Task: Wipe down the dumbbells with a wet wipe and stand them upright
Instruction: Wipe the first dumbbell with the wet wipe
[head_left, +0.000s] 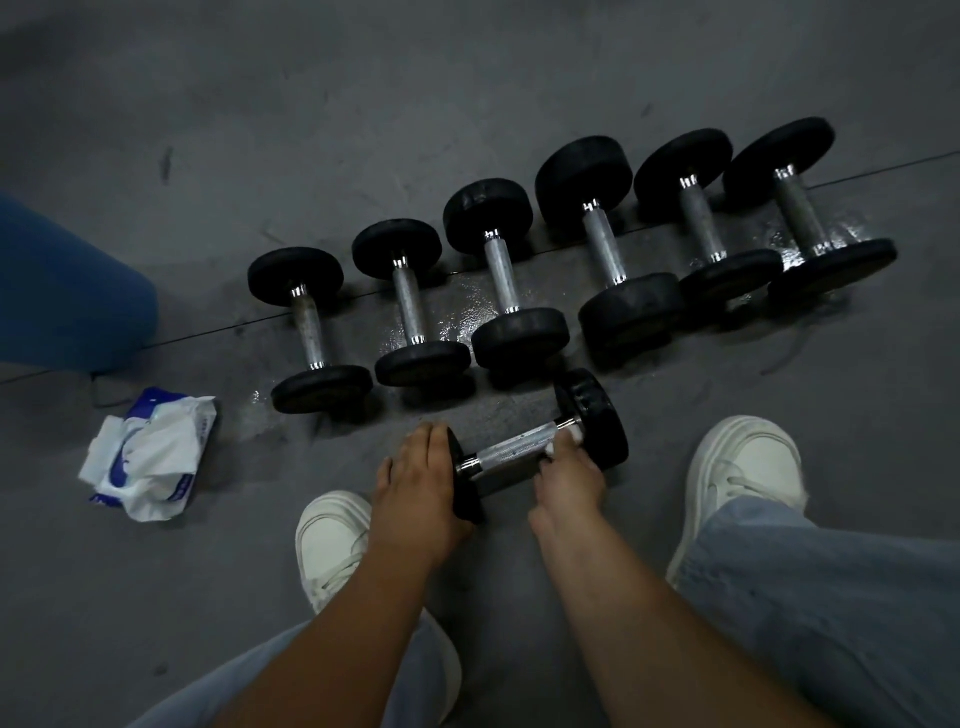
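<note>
The dumbbell (514, 452) you are working on lies on its side just in front of the row of six dumbbells (501, 270), which look to be standing on end already. Its long axis slants toward the row: the left weight (466, 501) is the end farther from the row, the right weight (597, 415) the end closer to it. Your left hand (418, 488) lies over the left weight, fingers laid fairly straight across its rim, steadying it. Your right hand (569, 486) is curled at the bar beside the right weight, pinching the wet wipe (565, 439) against the metal. To stand it up, I judge you would pivot on one weight; the right one sits closer to the row, so tipping onto that end sets it nearest the others. The pack of wipes (150, 457) lies well off the row's left end.
</note>
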